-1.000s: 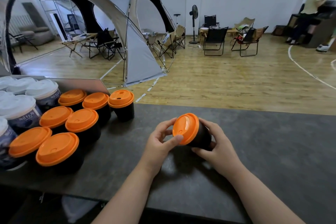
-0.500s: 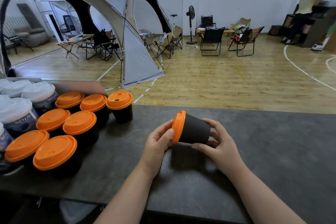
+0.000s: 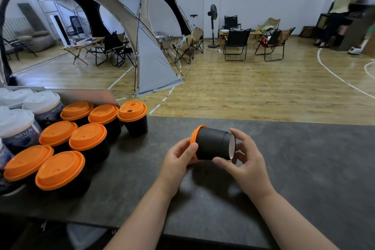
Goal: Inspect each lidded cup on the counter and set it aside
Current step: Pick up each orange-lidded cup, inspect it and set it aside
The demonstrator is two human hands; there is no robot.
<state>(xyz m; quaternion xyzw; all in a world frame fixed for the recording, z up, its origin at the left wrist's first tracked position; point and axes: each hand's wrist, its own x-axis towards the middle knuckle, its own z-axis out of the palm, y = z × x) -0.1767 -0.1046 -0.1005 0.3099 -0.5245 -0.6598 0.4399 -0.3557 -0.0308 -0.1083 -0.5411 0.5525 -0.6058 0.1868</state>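
Observation:
A black paper cup with an orange lid (image 3: 213, 143) lies on its side in the air above the dark counter (image 3: 304, 158), lid pointing left, white base showing to the right. My left hand (image 3: 178, 157) grips the lid end with thumb and fingers curled round the rim. My right hand (image 3: 244, 157) holds the base end, fingers curled round its bottom edge. Several more orange-lidded black cups (image 3: 89, 138) stand upright in a cluster at the counter's left.
White-lidded printed cups (image 3: 18, 126) stand at the far left beside a low metal panel (image 3: 81, 94). The counter's far edge runs across the middle. Beyond it are a wooden floor, a grey tent, folding chairs and a person at the far right.
Both hands have rotated the cup: a second ago its lid faced me, now it lies sideways with the lid to the left and the white base turned into sight.

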